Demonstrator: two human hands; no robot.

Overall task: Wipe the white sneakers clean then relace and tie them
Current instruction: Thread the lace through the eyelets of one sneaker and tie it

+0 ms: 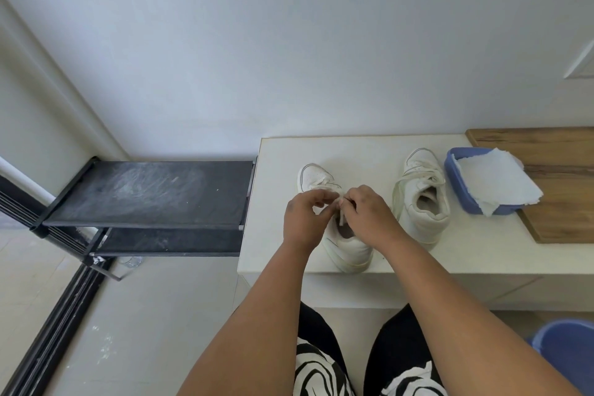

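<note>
Two white sneakers stand on a white bench [369, 151], toes pointing away from me. Over the left sneaker [348, 249] both my hands meet above its tongue. My left hand [302, 215] pinches a white lace [341, 215] with curled fingers, and my right hand [366, 215] pinches the lace from the other side. A short lace end hangs down between them into the shoe opening. The right sneaker [424, 196] stands apart to the right with its laces threaded and lying loose across the top.
A blue plastic tub [456, 183] with a white paper towel [495, 183] draped over it sits right of the sneakers, partly on a wooden board [559, 202]. A black shoe rack [148, 193] stands left of the bench. A blue bucket [565, 341] is at the lower right.
</note>
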